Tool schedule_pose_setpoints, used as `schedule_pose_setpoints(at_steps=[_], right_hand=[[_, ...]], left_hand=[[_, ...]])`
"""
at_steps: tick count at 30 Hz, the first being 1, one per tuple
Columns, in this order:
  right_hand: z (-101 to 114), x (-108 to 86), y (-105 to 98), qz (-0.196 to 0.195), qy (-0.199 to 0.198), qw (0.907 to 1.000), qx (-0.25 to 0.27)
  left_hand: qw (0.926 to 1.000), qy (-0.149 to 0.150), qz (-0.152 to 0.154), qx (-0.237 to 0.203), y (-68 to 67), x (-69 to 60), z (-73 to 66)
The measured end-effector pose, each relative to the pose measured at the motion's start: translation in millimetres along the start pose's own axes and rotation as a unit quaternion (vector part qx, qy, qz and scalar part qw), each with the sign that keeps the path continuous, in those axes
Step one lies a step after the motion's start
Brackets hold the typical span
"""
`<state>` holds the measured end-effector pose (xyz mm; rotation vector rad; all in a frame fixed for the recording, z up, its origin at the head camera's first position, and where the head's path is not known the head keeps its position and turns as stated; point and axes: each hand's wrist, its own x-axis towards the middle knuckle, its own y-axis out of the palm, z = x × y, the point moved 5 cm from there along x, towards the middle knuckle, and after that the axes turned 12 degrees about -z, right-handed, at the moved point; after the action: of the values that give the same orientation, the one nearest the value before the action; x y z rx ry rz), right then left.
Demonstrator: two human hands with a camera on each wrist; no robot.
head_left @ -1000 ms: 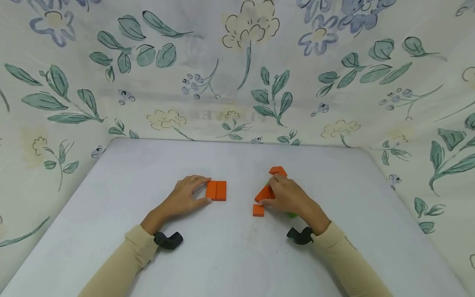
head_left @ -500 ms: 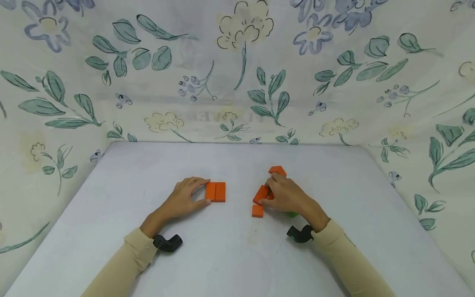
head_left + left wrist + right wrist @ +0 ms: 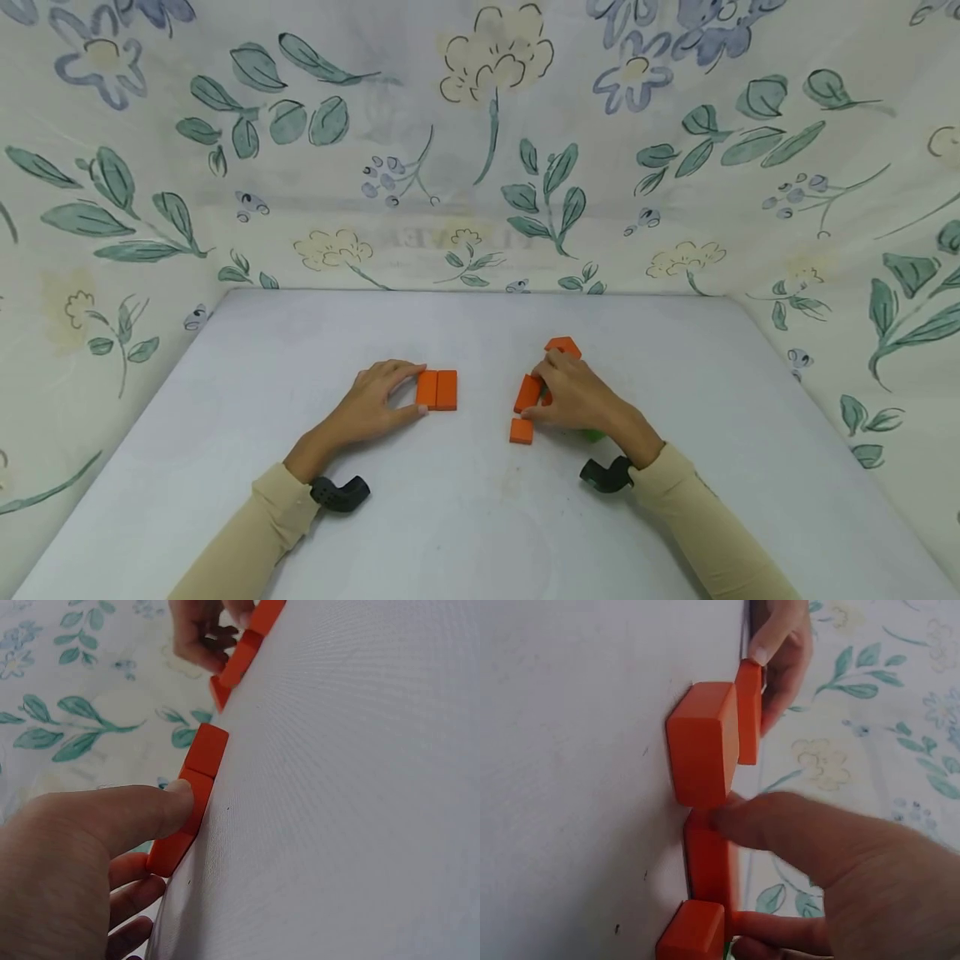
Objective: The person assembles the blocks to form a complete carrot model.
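Observation:
Two orange blocks stand side by side left of centre in the head view, the left block (image 3: 427, 390) and the right block (image 3: 447, 390) touching. My left hand (image 3: 371, 404) holds the left block between thumb and fingers at its far and near ends. My right hand (image 3: 579, 398) pinches another orange block (image 3: 527, 393), slightly tilted. Just nearer than it lies a small orange block (image 3: 521, 431), seen larger in the right wrist view (image 3: 697, 742). Another orange piece (image 3: 547, 396) shows partly under my right hand.
An angled orange block (image 3: 564, 345) lies beyond my right fingers. A green piece (image 3: 593, 435) peeks out under the right palm, mostly hidden. Patterned floral cloth (image 3: 480, 208) rises behind the white table's (image 3: 480, 508) far edge.
The block in my right fingers has turned from a strong slant to nearly upright in the head view. My left hand stays at the paired blocks. The head view has shifted slightly.

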<state>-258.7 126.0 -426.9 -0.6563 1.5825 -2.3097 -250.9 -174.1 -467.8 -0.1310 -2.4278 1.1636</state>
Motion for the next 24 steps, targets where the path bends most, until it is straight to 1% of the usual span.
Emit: schedule_pose_setpoints(at_steps=[6,9,14,17,21,24], right_hand=[[5.0,5.8,-4.8,-0.026,0.01,0.9981,0.054],[11.1,8.7,-7.4,-0.03,0.003,0.997,0.072],[24.8,19.6,-4.8,-0.027,-0.021,0.9964,0.078],[35.6,28.3,-1.0,-0.022,-0.032,0.9961,0.079],[49.2,37.7,6.8,-0.003,-0.036,0.9957,0.085],[54.5,43.0,15.7,0.013,-0.033,0.9955,0.088]], left_hand=[[1.0,-0.006,0.003,-0.002,-0.9,-0.1,3.4],[1.0,-0.003,0.007,0.004,0.8,-0.1,4.3],[0.9999,0.001,-0.006,0.014,-0.4,0.2,3.7],[0.9998,0.006,-0.008,0.014,-0.8,0.2,3.1],[0.9998,0.012,-0.005,0.014,0.4,-0.3,1.9],[0.9999,0.013,-0.003,0.011,1.9,-0.8,1.0]])
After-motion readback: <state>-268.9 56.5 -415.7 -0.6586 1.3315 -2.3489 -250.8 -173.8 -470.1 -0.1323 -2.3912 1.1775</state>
